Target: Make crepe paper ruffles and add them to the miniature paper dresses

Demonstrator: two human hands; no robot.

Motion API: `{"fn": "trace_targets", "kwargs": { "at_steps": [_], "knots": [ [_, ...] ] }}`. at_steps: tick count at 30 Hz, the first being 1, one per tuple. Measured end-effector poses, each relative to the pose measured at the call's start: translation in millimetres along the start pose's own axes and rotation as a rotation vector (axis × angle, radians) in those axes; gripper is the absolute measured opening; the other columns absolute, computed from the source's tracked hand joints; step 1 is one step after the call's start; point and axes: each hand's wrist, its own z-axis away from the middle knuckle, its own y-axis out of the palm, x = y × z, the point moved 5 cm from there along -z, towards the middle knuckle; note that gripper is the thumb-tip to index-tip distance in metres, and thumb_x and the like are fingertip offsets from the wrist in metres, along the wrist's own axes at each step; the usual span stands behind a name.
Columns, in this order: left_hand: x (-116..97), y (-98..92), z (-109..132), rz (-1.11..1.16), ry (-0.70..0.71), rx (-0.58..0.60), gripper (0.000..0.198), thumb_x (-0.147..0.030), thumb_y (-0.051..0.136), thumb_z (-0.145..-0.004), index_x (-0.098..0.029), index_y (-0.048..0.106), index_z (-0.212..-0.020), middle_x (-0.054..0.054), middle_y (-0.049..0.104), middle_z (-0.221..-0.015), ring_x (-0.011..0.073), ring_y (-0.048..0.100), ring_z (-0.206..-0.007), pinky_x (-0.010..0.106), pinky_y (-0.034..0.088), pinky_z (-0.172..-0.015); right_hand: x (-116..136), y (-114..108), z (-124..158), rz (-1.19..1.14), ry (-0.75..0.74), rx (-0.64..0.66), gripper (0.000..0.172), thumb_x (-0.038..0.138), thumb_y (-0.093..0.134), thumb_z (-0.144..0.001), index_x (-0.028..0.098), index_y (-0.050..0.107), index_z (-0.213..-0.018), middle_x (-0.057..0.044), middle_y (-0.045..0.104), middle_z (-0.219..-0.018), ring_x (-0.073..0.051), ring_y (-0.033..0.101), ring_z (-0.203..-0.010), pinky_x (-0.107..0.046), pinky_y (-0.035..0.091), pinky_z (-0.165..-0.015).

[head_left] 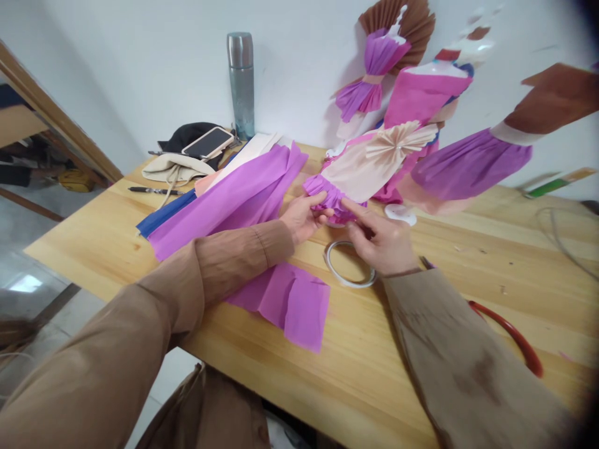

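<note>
My left hand (304, 218) pinches the left edge of a gathered purple paper ruffle (333, 198), thumb on top. From the other side my right hand (387, 242) presses its index finger on the ruffle, the thumb bent close below. The ruffle lies along the lower hem of a paper dress with a cream front panel (365, 168), a pleated cream fan (397, 144) and a pink bodice (423, 96). The dress leans towards the wall. Just beneath my right hand is a ring of silvery wire (333, 268), partly covered by my fingers.
Purple crepe paper (224, 199) spreads under and behind my left forearm; a loose purple strip (304, 305) lies nearer. Red-handled tool (515, 333) sits beside my right sleeve. Behind stand a flask (241, 93), a phone (208, 143) and more paper dresses (472, 165). A pen (154, 191) lies left.
</note>
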Motion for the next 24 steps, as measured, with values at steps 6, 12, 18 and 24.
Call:
{"fn": "trace_targets", "kwargs": {
  "at_steps": [6,12,18,24],
  "knots": [
    [4,0.6,2,0.008,-0.041,-0.012,0.026,-0.007,0.053,-0.093,-0.014,0.052,-0.068,-0.004,0.051,-0.048,0.0027,0.050,-0.040,0.010,0.034,-0.038,3,9,2,0.156,-0.116,0.092,0.037,0.023,0.050,-0.087,0.018,0.077,-0.112,-0.010,0.079,-0.086,-0.021,0.071,-0.067,-0.032,0.054,-0.062],
    [4,-3.5,-1,-0.002,-0.060,-0.002,0.022,-0.018,0.053,-0.095,-0.013,0.058,-0.075,-0.001,0.057,-0.051,0.0059,0.054,-0.041,0.013,0.037,-0.039,10,-3,2,0.012,-0.078,-0.028,0.030,0.024,0.052,-0.085,0.021,0.079,-0.100,-0.008,0.078,-0.082,-0.020,0.066,-0.058,-0.033,0.052,-0.057],
    [3,-3.6,1,-0.036,-0.021,-0.003,0.021,-0.012,0.054,-0.094,-0.014,0.056,-0.073,-0.004,0.053,-0.049,0.0031,0.049,-0.038,0.012,0.032,-0.038,4,4,1,0.161,-0.036,0.026,0.038,0.025,0.052,-0.084,0.016,0.077,-0.111,-0.010,0.077,-0.076,-0.021,0.065,-0.057,-0.034,0.051,-0.057],
    [5,-2.4,0,-0.061,0.004,0.006,0.018,-0.012,0.051,-0.096,-0.014,0.057,-0.079,-0.005,0.058,-0.054,0.0029,0.051,-0.038,0.012,0.032,-0.038,13,2,-7,0.245,-0.047,0.025,0.048,0.022,0.049,-0.086,0.015,0.067,-0.130,-0.009,0.072,-0.069,-0.020,0.060,-0.052,-0.032,0.045,-0.053]
  ]
}}
